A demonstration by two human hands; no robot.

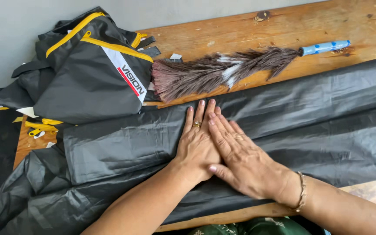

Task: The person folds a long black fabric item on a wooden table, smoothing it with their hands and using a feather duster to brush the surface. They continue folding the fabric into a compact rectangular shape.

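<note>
While both palms press flat on the black sheet (283,117), the folding looks partly done: the sheet lies in long folded bands across the wooden desk (283,26), yet its crumpled end left of the hands is still loose. The left hand (196,146) lies open, fingers straight, gripping nothing; the right hand (240,159) lies open too, overlapping it. Beyond the sheet rest a feather duster (223,72) and a black and yellow bag (88,69).
</note>
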